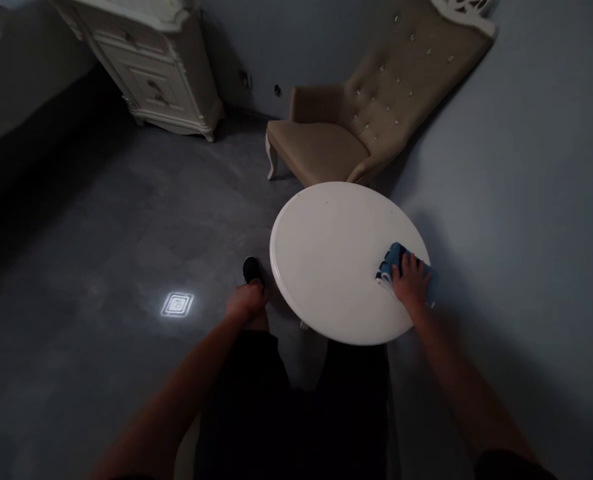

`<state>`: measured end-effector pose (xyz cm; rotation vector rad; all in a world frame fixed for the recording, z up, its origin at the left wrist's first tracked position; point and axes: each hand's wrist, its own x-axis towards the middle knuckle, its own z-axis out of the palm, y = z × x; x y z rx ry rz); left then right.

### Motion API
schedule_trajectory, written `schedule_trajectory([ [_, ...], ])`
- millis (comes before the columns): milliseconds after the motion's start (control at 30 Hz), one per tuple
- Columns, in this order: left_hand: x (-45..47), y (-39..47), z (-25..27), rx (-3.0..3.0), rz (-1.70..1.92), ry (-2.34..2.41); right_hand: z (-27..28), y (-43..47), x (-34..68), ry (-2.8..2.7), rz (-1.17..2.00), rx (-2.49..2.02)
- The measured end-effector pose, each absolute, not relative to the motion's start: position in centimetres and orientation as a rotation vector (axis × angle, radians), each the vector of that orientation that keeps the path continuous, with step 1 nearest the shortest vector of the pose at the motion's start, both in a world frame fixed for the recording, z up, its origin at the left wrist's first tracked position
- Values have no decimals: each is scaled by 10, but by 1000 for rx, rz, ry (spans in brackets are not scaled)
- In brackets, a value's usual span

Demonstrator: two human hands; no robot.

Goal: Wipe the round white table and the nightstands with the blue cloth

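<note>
Fingers spread, the right hand [410,280] rests on a blue cloth [392,256] at the right of a white tabletop [333,257], the curled left hand [249,299] off leftward.

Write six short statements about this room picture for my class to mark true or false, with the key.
1. The right hand is on a blue cloth at the white table. True.
2. The left hand is off the tabletop. True.
3. The table has a square top. False: its top is rounded.
4. A tan chair stands beyond the table. True.
5. The left hand touches the cloth. False: only the right hand does.
6. The chair's back is plain. False: shiny studs dot it.
</note>
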<state>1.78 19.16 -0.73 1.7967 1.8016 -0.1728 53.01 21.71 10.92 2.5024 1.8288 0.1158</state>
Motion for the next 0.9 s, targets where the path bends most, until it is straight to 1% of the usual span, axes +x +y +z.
schedule_trajectory([
  [167,24,188,-12,1913,-198,1813,99,126,455,1989,24,2368],
  [233,25,188,-10,1918,-195,1802,99,109,422,2108,-26,2316],
  [333,25,190,-7,1894,-192,1805,103,108,375,2252,-112,2235],
  [467,25,190,-3,1879,-167,1796,111,148,315,2432,-246,2035],
  [667,24,191,6,1859,-145,1806,114,256,245,2659,-393,1855],
  [800,21,196,12,1823,-169,1815,112,330,230,2712,-448,1862],
  [900,20,200,15,1806,-189,1812,112,379,238,2685,-419,1938],
])
